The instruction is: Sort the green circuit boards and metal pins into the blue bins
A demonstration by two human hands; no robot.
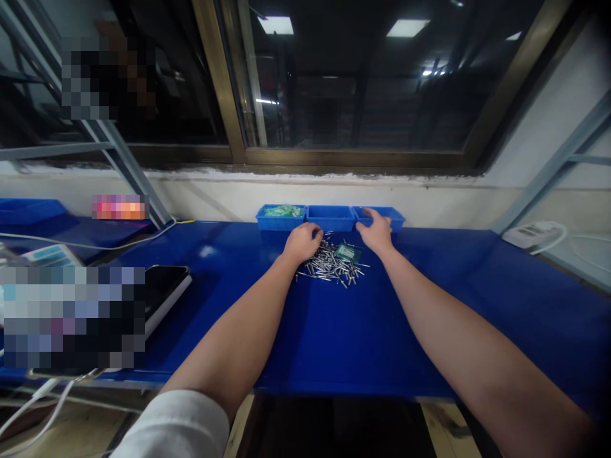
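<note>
A loose pile of metal blind rivets (329,266) lies on the blue table, with a small green-printed clear packet (348,252) on its right part. My left hand (302,243) is at the pile's left edge, its fingers curled together; whatever they may hold is hidden. My right hand (377,231) reaches over the front of the right blue bin (395,219), thumb and forefinger apart, with nothing visible between them. Beside that bin stand the middle blue bin (329,219) and the left blue bin (280,224), which holds green-and-clear packets (284,210).
The blue table (329,343) runs up to the wall below a dark window (372,83). On the left lies a dark device (165,283) with white cables. A white power strip (532,235) sits at the right by a metal frame leg (548,172).
</note>
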